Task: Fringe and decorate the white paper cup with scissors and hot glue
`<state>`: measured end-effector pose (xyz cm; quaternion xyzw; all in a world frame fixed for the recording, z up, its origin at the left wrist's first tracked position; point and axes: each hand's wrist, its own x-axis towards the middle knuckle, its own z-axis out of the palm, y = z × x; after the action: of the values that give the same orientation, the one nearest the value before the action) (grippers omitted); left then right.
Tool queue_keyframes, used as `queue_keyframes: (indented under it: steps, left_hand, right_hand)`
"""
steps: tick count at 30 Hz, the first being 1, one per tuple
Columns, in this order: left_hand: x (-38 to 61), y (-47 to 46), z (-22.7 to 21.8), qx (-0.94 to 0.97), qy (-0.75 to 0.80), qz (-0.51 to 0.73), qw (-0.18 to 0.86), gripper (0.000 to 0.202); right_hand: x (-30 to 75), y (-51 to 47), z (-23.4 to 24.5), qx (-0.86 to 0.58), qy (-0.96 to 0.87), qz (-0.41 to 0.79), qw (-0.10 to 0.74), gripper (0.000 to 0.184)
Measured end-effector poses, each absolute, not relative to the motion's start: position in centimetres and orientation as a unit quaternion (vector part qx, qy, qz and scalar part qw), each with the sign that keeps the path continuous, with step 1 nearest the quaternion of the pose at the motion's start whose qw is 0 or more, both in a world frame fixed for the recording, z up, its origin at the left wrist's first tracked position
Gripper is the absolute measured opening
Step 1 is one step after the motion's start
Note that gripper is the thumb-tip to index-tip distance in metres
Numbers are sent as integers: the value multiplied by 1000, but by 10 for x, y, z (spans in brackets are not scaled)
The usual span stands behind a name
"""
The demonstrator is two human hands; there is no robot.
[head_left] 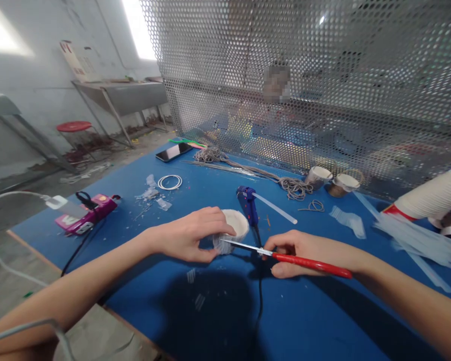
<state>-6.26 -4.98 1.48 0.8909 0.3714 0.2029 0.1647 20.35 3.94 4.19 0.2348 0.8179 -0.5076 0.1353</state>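
My left hand (pixel 191 234) is closed around the side of a small white paper cup (pixel 238 223), low over the blue table. The cup's near wall looks covered in a pale strip, partly hidden by my fingers. In my right hand (pixel 304 248) is a pair of scissors with red handles (pixel 311 264). Their blades reach left to the cup's near side and look almost closed. Just behind the cup lies a blue glue gun (pixel 247 205) with a clear glue stick (pixel 276 208) in it.
A purple power strip (pixel 85 213) with a white plug sits left. Behind are a white ring (pixel 170 182), a phone (pixel 174 152) and grey cord (pixel 291 188). At right are two cord-wrapped cups (pixel 344 184), clear strips (pixel 417 238) and stacked paper cups (pixel 434 195). A perforated metal screen (pixel 304 115) stands behind.
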Motion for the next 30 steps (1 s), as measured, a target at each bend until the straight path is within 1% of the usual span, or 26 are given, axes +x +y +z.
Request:
queue_keyframes:
  steps: [9, 12, 13, 17, 24, 30]
  left_hand:
    - [-62, -47, 12, 891, 356, 222, 173, 36]
    - [-63, -47, 13, 889, 356, 218, 189, 44]
    - [-63, -48, 13, 887, 358, 217, 196, 43]
    - [-61, -49, 14, 880, 372, 215, 205, 25]
    - [-60, -50, 11, 878, 371, 234, 192, 26]
    - [-60, -49, 11, 883, 366, 225, 187, 27]
  right_hand:
    - [207, 37, 43, 223, 825, -499, 147, 50]
    - [207, 37, 42, 225, 824, -497, 150, 49]
    - [207, 36, 41, 226, 823, -499, 151, 48]
    - [208, 35, 38, 223, 819, -508, 149, 48]
    - [211, 33, 41, 235, 816, -505, 154, 49]
    - [209, 37, 44, 235, 825, -487, 163, 50]
